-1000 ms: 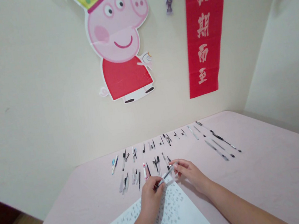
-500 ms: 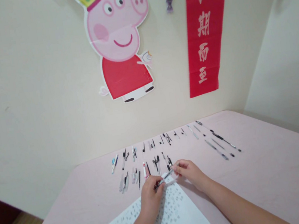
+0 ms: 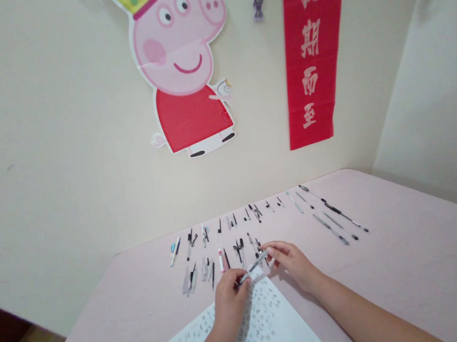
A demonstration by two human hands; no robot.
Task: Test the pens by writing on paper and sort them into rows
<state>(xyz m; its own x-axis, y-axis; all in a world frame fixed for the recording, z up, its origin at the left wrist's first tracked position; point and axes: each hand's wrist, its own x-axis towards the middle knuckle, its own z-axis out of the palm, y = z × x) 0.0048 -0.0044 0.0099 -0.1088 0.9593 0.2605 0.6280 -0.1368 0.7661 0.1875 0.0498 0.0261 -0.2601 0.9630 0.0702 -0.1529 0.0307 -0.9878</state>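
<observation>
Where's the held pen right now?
Head view, lower middle: the pen slants between the left hand and right hand, over the far corner of the paper.

Table (image 3: 425, 261) before you, wall (image 3: 53, 135) behind it. Paper (image 3: 281, 327) on table, nearest you, partly under your left forearm. Pen (image 3: 258, 262) spans between your left hand (image 3: 231, 293) and your right hand (image 3: 292, 266), over paper's far corner. Beyond: front row (image 3: 220, 260) of pen parts, back row (image 3: 255, 212) behind it near table's far edge. Pen group (image 3: 331, 230) right of rows. On wall: pig cutout (image 3: 194, 118) left, banner (image 3: 316, 64) right.
</observation>
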